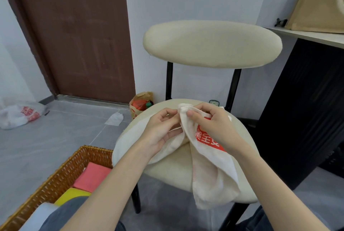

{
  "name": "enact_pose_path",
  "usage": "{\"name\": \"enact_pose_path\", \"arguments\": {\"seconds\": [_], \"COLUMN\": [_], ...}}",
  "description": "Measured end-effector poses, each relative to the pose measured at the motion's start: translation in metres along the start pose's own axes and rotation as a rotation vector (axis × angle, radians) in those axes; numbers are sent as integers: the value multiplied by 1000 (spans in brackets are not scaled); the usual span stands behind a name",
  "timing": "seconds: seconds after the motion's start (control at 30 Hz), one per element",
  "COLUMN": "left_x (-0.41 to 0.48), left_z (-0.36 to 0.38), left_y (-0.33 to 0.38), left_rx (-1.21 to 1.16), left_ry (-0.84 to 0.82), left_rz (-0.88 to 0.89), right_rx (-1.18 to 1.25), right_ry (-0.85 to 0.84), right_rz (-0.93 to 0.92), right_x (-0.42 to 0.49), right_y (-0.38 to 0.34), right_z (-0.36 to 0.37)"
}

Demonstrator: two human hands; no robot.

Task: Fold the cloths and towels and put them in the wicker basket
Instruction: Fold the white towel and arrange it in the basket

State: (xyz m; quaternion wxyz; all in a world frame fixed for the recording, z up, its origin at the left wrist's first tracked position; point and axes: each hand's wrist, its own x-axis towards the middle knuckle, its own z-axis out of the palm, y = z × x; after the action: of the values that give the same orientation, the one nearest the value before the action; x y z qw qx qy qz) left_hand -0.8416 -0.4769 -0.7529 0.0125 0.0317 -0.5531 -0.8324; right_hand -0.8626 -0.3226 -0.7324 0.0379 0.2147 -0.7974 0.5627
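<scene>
Hands (pixel 162 130) (pixel 214 124) pinching white towel (pixel 210 171) over chair seat (pixel 173 171), grip seemingly two-handed

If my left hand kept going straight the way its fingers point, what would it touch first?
Probably the white towel: the left hand points right toward the bunched edge that the right hand pinches, and its fingertips look nearly on it already. Depth is unclear.

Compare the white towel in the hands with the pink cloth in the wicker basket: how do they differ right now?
The white towel is unfolded and drooping over the chair seat; the pink cloth lies folded flat. The white towel is gripped at its top edge by the left hand and right hand; the pink cloth is untouched in the wicker basket. The white towel carries a red printed patch; the pink cloth looks plain. Both are soft fabric items.
</scene>
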Motion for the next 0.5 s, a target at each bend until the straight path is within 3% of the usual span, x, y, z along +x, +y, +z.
{"name": "enact_pose_path", "arguments": {"seconds": [0.13, 0.5], "left_x": [-1, -3], "left_z": [3, 3], "left_y": [1, 7], "left_rx": [-99, 5], "left_ry": [-30, -106], "left_rz": [1, -7], "right_rx": [-37, 6], "right_ry": [120, 198], "right_rz": [53, 41], "right_x": [4, 5], "right_y": [7, 7], "right_z": [4, 15]}}
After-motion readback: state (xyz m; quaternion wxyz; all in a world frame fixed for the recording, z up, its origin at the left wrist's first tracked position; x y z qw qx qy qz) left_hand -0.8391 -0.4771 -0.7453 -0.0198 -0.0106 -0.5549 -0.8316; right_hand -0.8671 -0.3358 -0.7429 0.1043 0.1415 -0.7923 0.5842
